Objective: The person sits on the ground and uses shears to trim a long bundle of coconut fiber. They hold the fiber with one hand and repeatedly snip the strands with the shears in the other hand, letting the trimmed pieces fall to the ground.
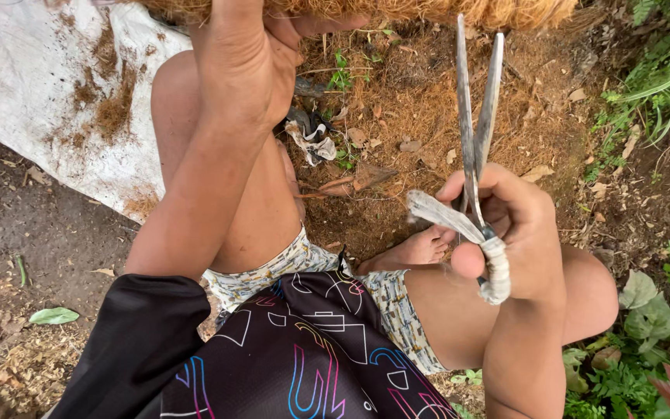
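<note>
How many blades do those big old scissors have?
2: the grey metal shears in the right hand have two long blades, one on the left and one on the right, slightly apart and pointing up toward the brown fibrous husk.

Counted items: two hands, left [246,70] and right [509,229]; one pair of shears [474,147]; one fibrous husk mass [397,9]; one white sack [32,85]; one bare foot [416,250].

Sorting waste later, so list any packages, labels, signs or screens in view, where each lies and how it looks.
White sack: spread flat on the dirt at upper left, dusted with brown fibre; no print visible.
Crumpled scrap: on the ground by the left hand, white and dark; possibly a wrapper.
No labels, signs or screens.
</note>
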